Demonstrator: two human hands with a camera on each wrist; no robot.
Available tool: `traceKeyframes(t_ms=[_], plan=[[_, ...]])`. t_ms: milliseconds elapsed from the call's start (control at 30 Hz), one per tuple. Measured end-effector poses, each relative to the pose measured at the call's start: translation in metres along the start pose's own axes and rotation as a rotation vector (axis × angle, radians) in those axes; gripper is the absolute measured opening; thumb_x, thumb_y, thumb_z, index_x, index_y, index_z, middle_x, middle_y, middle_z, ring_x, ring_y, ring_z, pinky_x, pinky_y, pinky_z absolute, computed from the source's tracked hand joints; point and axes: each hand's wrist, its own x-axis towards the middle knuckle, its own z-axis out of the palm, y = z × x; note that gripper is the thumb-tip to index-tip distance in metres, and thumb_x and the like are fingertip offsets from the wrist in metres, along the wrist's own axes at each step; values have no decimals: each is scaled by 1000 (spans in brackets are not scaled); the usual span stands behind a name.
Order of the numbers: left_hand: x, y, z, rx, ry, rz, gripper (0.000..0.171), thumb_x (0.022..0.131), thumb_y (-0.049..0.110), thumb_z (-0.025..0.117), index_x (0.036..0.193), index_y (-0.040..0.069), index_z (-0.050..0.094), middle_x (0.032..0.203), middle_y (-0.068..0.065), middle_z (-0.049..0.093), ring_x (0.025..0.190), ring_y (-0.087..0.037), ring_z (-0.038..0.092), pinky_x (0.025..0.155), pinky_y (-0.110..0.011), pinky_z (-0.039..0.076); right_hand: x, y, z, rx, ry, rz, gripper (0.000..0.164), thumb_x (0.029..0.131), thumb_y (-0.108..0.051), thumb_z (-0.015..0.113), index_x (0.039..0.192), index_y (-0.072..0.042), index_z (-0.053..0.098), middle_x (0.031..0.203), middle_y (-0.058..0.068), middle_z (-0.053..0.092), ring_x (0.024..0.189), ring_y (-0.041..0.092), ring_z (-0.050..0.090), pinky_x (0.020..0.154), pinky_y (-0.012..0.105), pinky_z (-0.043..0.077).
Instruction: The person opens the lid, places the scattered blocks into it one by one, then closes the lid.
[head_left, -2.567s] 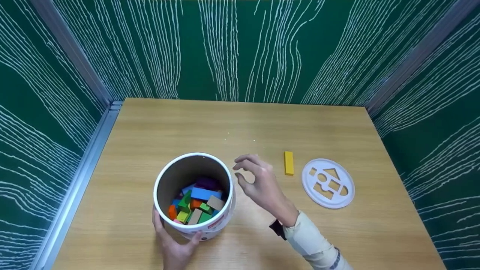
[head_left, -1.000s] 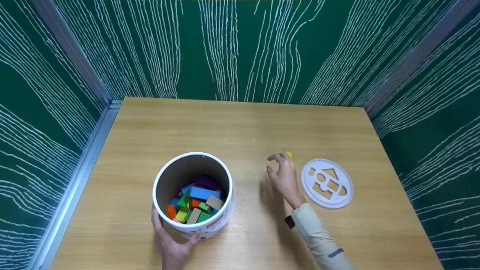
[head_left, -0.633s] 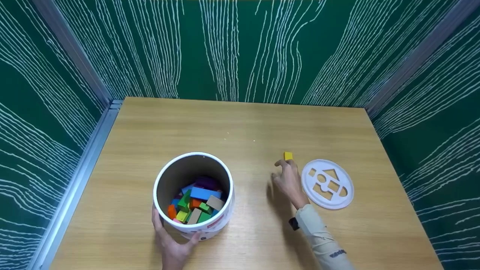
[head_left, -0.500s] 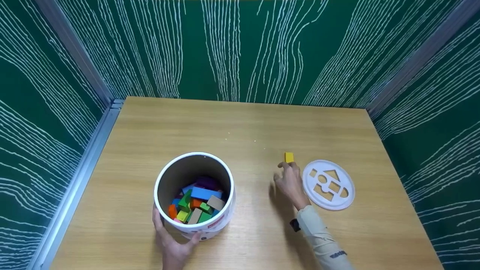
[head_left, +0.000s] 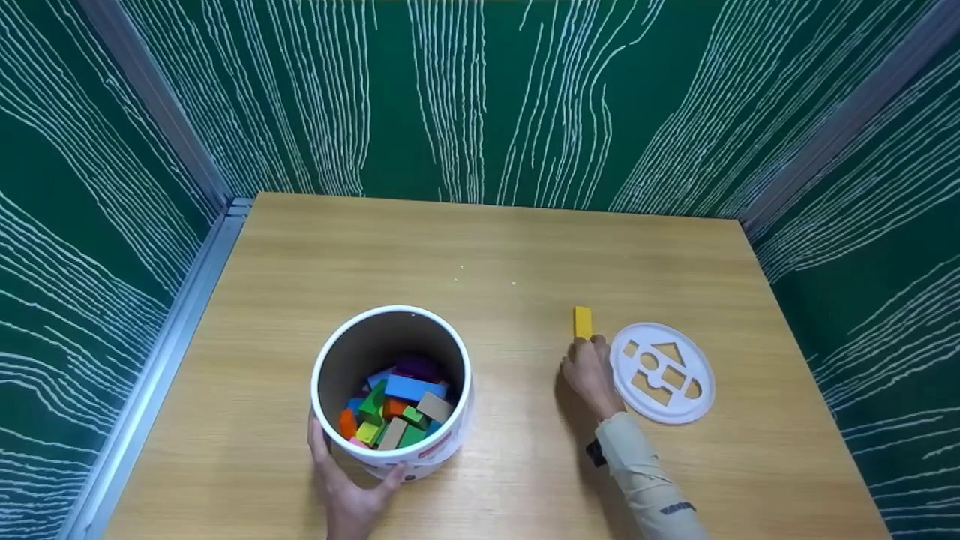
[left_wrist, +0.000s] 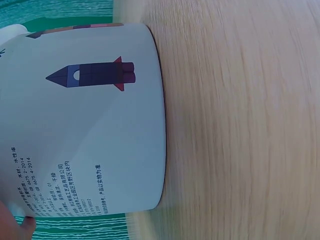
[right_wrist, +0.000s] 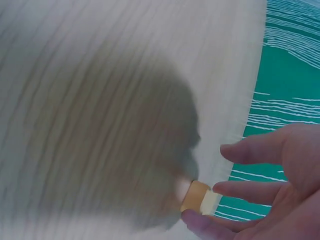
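A white round bucket (head_left: 442, 444) holds several coloured wooden blocks (head_left: 409, 388). My left hand (head_left: 352, 495) grips its near side, thumb and fingers spread round the wall. Printed text and a rocket show on the bucket wall (left_wrist: 100, 120) in the left wrist view. On the right, my right hand (head_left: 591, 375) is at the near end of a yellow block (head_left: 583, 321) lying on the table. The right wrist view has two fingertips right at the end of the block (right_wrist: 194, 197), while the thumb (right_wrist: 247, 151) stands apart from it.
A white round lid (head_left: 701, 375) with shaped cut-outs lies just right of my right hand. The wooden table (head_left: 480, 240) is bounded by green walls with white lines (head_left: 540, 97) and a metal rail (head_left: 169, 337) on the left. Small white specks dot the tabletop.
My right hand has left the bucket's side, moved right over the yellow block, then drawn back to its near end. The left hand and bucket have stayed in place.
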Motion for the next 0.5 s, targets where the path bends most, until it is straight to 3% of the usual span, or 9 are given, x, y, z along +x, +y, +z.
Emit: traceKeyframes(t_ms=[333,500], plan=[[2,12,-1,-2,-23,-94,116,49,11,83,140,11,11,146,-2,13,128,-19,20,107,-28,19,1,3,-2,-30,-9,12,16,81,-6,55,80,5,66,78,20,55,69,30,57,57,41,51],[2,14,-1,7,-32,-128,116,51,12,83,141,14,9,146,0,11,128,-20,18,107,-33,19,-1,4,-1,29,26,56,11,76,-5,60,75,2,68,78,17,56,72,29,57,62,39,51]])
